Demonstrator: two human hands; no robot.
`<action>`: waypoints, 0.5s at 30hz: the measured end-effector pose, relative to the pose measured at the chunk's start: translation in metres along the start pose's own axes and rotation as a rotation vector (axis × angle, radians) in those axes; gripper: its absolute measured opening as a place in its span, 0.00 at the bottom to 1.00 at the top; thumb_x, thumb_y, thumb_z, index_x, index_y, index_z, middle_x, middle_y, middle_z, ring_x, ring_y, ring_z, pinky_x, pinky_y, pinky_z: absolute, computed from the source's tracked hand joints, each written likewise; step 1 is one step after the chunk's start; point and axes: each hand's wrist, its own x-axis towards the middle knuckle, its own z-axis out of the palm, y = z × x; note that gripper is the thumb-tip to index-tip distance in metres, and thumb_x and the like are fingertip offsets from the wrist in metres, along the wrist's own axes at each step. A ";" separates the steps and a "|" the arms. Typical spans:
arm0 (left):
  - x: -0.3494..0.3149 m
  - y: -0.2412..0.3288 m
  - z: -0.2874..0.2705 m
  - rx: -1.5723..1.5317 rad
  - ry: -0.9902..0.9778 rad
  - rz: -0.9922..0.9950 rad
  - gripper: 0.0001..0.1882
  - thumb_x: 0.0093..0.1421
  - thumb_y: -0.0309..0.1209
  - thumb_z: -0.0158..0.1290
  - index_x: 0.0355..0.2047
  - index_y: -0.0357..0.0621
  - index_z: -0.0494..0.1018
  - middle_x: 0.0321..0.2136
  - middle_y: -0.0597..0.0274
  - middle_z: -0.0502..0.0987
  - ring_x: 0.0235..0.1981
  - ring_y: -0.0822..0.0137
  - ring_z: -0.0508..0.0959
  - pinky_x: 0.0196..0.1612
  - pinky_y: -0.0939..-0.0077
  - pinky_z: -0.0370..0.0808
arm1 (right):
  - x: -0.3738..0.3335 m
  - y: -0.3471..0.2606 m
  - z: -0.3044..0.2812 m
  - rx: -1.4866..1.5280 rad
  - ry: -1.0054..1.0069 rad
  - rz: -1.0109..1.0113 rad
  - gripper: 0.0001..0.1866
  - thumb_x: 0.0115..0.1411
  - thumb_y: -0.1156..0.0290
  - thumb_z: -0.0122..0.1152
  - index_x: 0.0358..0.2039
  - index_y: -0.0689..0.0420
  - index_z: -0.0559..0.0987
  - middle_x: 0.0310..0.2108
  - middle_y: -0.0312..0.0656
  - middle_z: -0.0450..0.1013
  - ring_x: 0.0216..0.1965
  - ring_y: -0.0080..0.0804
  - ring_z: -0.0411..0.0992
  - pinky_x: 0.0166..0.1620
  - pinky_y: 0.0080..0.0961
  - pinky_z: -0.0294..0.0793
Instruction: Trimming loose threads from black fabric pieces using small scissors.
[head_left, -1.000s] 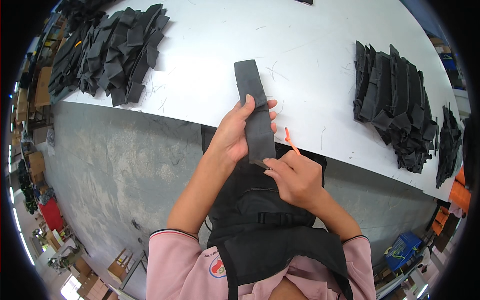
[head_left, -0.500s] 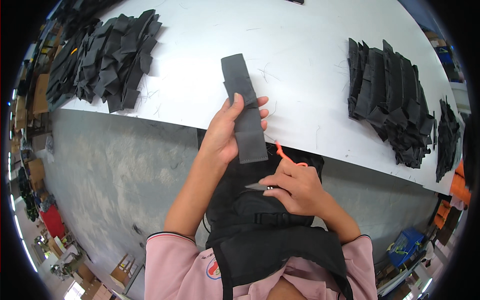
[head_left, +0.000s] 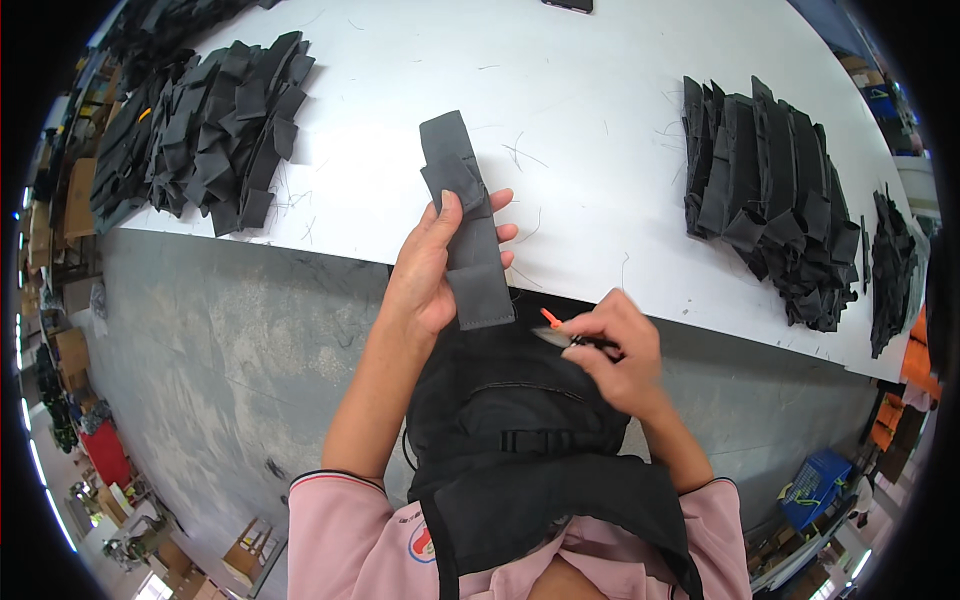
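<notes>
My left hand (head_left: 425, 265) is closed around a dark grey fabric strip (head_left: 478, 262), thumb on top and fingertips showing past its right edge. The strip is layered and folded, with a stitched lower end that hangs over the table's near edge. To the right and a little lower, my right hand (head_left: 620, 352) grips a pair of thread snips (head_left: 553, 337) with silver blades, a black body and an orange piece. The blades point left toward the strip's lower end, apart from it.
A large heap of dark fabric strips (head_left: 225, 130) lies on the white table (head_left: 400, 130) at left. Another stack of strips (head_left: 770, 190) is at right, with a smaller dark bundle (head_left: 890, 275) beyond. Loose threads are scattered about. A phone (head_left: 568, 5) lies at the far edge of view.
My left hand and the strip have shifted slightly left. The right hand has moved right and up, and the snips have turned, their blades now nearer the strip's lower end level.
</notes>
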 end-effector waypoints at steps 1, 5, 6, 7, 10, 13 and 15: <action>-0.001 0.000 0.002 0.002 -0.001 -0.001 0.22 0.65 0.44 0.42 0.52 0.44 0.58 0.46 0.54 0.72 0.39 0.63 0.76 0.36 0.67 0.79 | 0.004 -0.001 -0.003 0.075 0.028 0.035 0.14 0.44 0.80 0.65 0.35 0.59 0.78 0.25 0.37 0.63 0.22 0.22 0.61 0.25 0.17 0.62; -0.003 -0.008 0.014 0.048 0.016 0.011 0.19 0.64 0.42 0.44 0.50 0.45 0.60 0.44 0.51 0.73 0.38 0.63 0.77 0.36 0.69 0.79 | 0.042 -0.011 0.020 0.169 0.005 0.141 0.15 0.43 0.81 0.65 0.35 0.57 0.77 0.22 0.31 0.60 0.24 0.18 0.58 0.27 0.15 0.57; -0.003 -0.009 0.014 0.063 0.017 0.016 0.19 0.65 0.41 0.43 0.50 0.44 0.61 0.45 0.50 0.73 0.37 0.64 0.77 0.36 0.69 0.80 | 0.050 -0.010 0.024 0.148 -0.073 0.146 0.15 0.43 0.81 0.65 0.34 0.56 0.78 0.22 0.32 0.60 0.23 0.19 0.58 0.26 0.16 0.58; -0.002 -0.010 0.014 0.065 0.016 0.021 0.19 0.65 0.41 0.43 0.50 0.44 0.61 0.45 0.50 0.73 0.37 0.64 0.77 0.36 0.69 0.80 | 0.048 -0.007 0.026 0.148 -0.074 0.140 0.15 0.43 0.81 0.65 0.34 0.56 0.78 0.22 0.32 0.60 0.23 0.19 0.58 0.26 0.16 0.58; -0.001 -0.007 0.014 0.088 0.046 0.050 0.17 0.65 0.39 0.42 0.51 0.44 0.60 0.44 0.50 0.73 0.36 0.62 0.78 0.37 0.67 0.80 | 0.027 -0.006 0.034 -0.137 -0.006 -0.336 0.21 0.33 0.85 0.61 0.32 0.55 0.80 0.19 0.36 0.59 0.18 0.29 0.61 0.20 0.23 0.59; -0.006 -0.001 0.025 0.090 0.045 0.019 0.18 0.66 0.40 0.40 0.51 0.45 0.59 0.44 0.51 0.73 0.36 0.62 0.78 0.36 0.68 0.80 | 0.017 -0.009 0.044 -0.472 0.055 -0.689 0.11 0.36 0.74 0.58 0.26 0.57 0.76 0.18 0.34 0.61 0.18 0.25 0.65 0.18 0.22 0.62; -0.009 0.000 0.027 0.114 0.034 -0.015 0.18 0.66 0.40 0.40 0.52 0.45 0.58 0.45 0.51 0.73 0.36 0.62 0.78 0.35 0.68 0.80 | 0.019 0.003 0.046 -0.512 0.056 -0.687 0.10 0.38 0.74 0.57 0.26 0.57 0.76 0.18 0.33 0.60 0.18 0.24 0.65 0.18 0.21 0.61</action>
